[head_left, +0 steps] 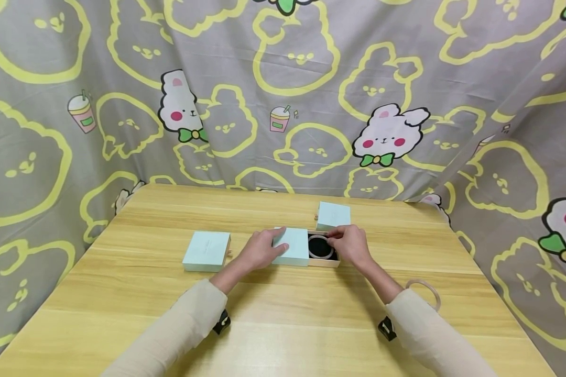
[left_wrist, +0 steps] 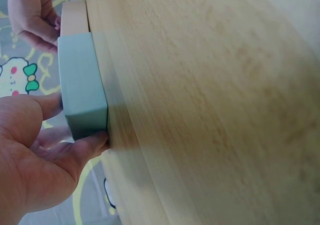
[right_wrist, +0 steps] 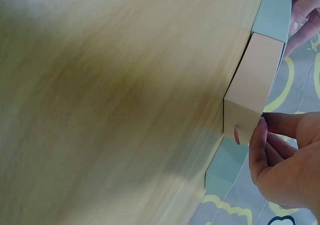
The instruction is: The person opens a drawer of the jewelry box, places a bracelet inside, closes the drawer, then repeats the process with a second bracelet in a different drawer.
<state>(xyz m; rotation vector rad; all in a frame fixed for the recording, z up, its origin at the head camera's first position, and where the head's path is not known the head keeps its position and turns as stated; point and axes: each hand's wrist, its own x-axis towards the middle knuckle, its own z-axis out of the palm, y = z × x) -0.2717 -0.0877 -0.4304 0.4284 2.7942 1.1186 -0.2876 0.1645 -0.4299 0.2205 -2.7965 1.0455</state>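
Two pale sleeves [head_left: 174,330] nearest, on the near side of the half-open box [head_left: 290,246]. Left grip [head_left: 259,248] clamped on that box's cover. Right grip [head_left: 351,243], fingertips together, pinches a bangle [head_left: 320,258] inside its drawer [head_left: 324,263]. Boxes: three; one closed box [head_left: 207,251] left, another [head_left: 334,214] behind and right. Bangles: two; second bangle [head_left: 431,287] on tabletop [head_left: 287,324], nearer and right.

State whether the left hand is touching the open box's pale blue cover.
Touching: the left wrist view shows the left hand gripping the pale blue cover near its end.
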